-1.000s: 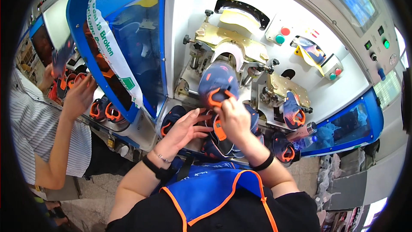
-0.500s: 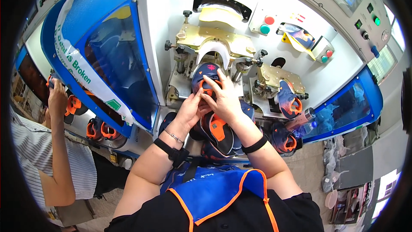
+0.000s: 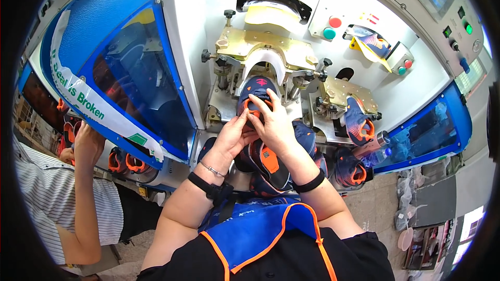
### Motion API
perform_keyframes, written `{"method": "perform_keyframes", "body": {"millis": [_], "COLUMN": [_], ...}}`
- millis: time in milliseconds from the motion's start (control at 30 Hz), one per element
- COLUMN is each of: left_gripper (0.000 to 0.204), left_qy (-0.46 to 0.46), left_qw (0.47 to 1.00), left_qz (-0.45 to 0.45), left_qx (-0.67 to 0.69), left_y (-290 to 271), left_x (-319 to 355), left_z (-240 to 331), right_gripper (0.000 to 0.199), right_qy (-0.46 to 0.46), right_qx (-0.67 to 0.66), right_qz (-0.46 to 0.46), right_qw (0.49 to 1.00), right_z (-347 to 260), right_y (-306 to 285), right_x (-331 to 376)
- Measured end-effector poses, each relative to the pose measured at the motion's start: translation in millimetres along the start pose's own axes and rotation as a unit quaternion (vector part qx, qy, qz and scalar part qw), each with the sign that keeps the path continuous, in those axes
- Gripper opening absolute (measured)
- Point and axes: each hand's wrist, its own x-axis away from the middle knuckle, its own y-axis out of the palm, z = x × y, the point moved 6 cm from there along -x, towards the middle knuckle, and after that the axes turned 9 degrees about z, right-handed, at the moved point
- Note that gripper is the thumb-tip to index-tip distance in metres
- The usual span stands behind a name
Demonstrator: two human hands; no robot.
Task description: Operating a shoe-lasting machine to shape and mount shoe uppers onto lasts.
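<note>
A dark navy shoe upper with an orange collar lies toe-forward, its toe at the white curved pad of a brass-coloured clamp. Both my hands are at its collar end. My left hand pinches the orange collar edge with thumb and fingers. My right hand grips the same upper, its fingers reaching over the opening and its thumb beside the left fingertips. Below my hands rests a pile of more uppers, one showing an orange insole-like patch. The edge between my fingertips is partly hidden.
At right, a second clamp has another navy upper at it. Red and green buttons sit on the machine's back wall. A bottle stands near the right-hand uppers. A co-worker in a striped shirt works at left, beyond a blue guard.
The view has shifted slightly, moving the machine a little rightward in the picture. My hands keep their hold on the upper. The co-worker's raised hand has come lower and nearer.
</note>
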Motion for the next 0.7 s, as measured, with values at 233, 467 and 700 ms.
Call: {"method": "perform_keyframes", "body": {"millis": [233,467,700], "left_gripper": [0.04,0.04,0.044], "left_qy": [-0.004,-0.008,-0.013], "left_qw": [1.0,1.0,1.0], "left_qz": [0.025,0.01,0.014], "left_qx": [0.0,-0.007,0.005], "left_y": [1.0,-0.4,-2.2], "left_x": [1.7,-1.3,-3.6], "left_z": [-3.9,-3.5,-8.0], "right_gripper": [0.05,0.05,0.048], "right_qy": [-0.005,0.005,0.014], "right_qx": [0.006,0.011,0.006], "right_qz": [-0.009,-0.014,-0.017], "right_qw": [1.0,1.0,1.0], "right_z": [0.4,1.9,4.0], "right_y": [-1.0,1.5,3.3], "right_x": [-1.7,-1.8,-0.4]}}
